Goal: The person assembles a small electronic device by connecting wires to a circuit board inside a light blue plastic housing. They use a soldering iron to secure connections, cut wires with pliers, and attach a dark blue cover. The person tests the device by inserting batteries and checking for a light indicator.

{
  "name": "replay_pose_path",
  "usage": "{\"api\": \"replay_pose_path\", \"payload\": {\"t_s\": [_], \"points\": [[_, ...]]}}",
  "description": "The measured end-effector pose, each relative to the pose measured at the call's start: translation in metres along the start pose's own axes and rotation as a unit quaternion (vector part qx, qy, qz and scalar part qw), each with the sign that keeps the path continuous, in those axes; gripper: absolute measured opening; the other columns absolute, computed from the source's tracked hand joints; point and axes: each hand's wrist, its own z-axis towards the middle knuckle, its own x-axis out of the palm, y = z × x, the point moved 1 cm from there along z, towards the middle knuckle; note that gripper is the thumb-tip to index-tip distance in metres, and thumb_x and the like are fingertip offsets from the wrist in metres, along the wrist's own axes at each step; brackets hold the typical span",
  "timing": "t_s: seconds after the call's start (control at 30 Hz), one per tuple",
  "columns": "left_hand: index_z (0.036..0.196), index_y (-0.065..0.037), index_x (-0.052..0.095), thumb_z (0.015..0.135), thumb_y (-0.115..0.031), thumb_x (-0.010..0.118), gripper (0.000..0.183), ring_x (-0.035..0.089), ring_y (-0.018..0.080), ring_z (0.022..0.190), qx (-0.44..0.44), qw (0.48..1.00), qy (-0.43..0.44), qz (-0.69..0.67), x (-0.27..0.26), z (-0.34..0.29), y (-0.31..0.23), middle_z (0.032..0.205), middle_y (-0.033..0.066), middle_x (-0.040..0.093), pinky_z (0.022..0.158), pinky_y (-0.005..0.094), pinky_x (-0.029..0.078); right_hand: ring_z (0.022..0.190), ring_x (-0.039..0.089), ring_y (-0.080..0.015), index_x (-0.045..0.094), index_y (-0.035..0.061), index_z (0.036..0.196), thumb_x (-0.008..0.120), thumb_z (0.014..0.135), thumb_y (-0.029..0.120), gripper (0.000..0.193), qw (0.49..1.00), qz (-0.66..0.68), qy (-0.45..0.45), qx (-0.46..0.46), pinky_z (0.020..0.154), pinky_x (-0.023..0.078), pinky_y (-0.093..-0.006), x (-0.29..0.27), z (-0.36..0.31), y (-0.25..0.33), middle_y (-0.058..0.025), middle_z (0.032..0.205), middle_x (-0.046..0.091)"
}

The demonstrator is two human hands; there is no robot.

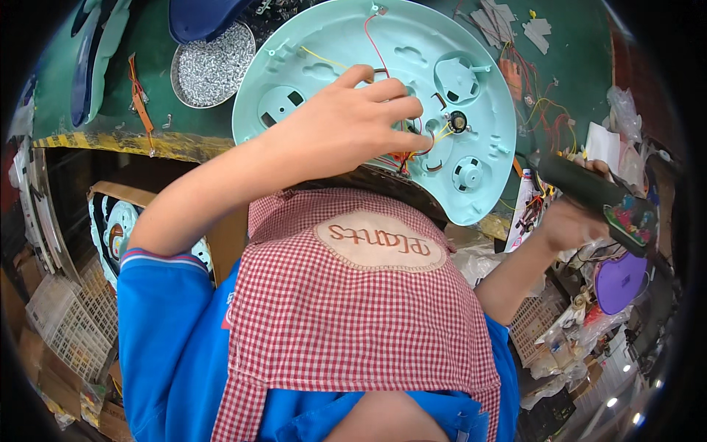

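A large pale-teal plastic shell (331, 37) lies hollow side up in front of me, with posts, recesses and thin wires inside. My left hand (361, 118) reaches across it, fingers bent downward; the fingertips and whatever they press or hold are mostly hidden. Beside its thumb run red and orange wires (401, 158) near the shell's close edge. A small round black part (457, 121) with yellow wires sits just right of that hand. Out to the right, my right hand (574, 223) is closed around a dark, drill-shaped power tool (582, 180) with a colourful patch on its end.
A round metal tin (213, 66) full of small screws stands left of the shell on the green worktop (55, 103). Loose wires (549, 110) and white strips (493, 20) lie right. A box with another teal part (118, 228) is at lower left, a purple piece (621, 283) at right.
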Motion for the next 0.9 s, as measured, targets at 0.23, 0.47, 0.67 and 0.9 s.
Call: {"api": "replay_pose_path", "payload": {"t_s": [0.23, 0.47, 0.67, 0.9], "points": [[0.085, -0.013, 0.07, 0.074, -0.017, 0.071, 0.012, 0.057, 0.0193, 0.088, -0.187, 0.97, 0.035, -0.148, 0.013, 0.011, 0.028, 0.088, 0.0, 0.06, 0.078, 0.0363, 0.046, 0.075, 0.057, -0.0228, 0.038, -0.0012, 0.134, 0.056, 0.079, 0.069, 0.091, 0.994, -0.088, -0.013, 0.066, 0.074, 0.048, -0.0377, -0.004, -0.002, 0.016, -0.013, 0.085, 0.062], [0.097, -0.013, 0.073, 0.084, -0.028, 0.064, 0.022, 0.064, 0.0238, 0.071, -0.312, 0.916, 0.022, -0.252, 0.023, 0.008, 0.049, 0.079, 0.007, 0.069, 0.066, 0.0361, 0.049, 0.075, 0.053, -0.0207, 0.047, 0.0038, 0.122, 0.056, 0.071, 0.08, 0.093, 0.939, 0.275, 0.184, 0.095, 0.077, 0.043, -0.0396, 0.082, -0.034, 0.036, -0.0072, 0.081, 0.054], [0.096, -0.014, 0.074, 0.082, -0.029, 0.066, 0.022, 0.066, 0.0221, 0.074, -0.298, 0.911, 0.029, -0.284, 0.02, 0.011, 0.048, 0.081, 0.0058, 0.071, 0.068, 0.0344, 0.05, 0.071, 0.053, -0.0202, 0.041, 0.009, 0.129, 0.055, 0.065, 0.086, 0.1, 0.951, 0.223, 0.206, 0.051, 0.071, 0.043, -0.0395, 0.109, -0.072, 0.018, -0.0051, 0.078, 0.054], [0.095, -0.014, 0.074, 0.082, -0.031, 0.066, 0.022, 0.067, 0.0211, 0.077, -0.307, 0.907, 0.045, -0.284, 0.016, 0.011, 0.048, 0.084, 0.005, 0.072, 0.069, 0.0336, 0.051, 0.07, 0.055, -0.0211, 0.04, 0.0086, 0.131, 0.059, 0.064, 0.083, 0.102, 0.95, 0.22, 0.218, 0.047, 0.07, 0.045, -0.0399, 0.112, -0.075, 0.025, -0.0062, 0.077, 0.055]]}}
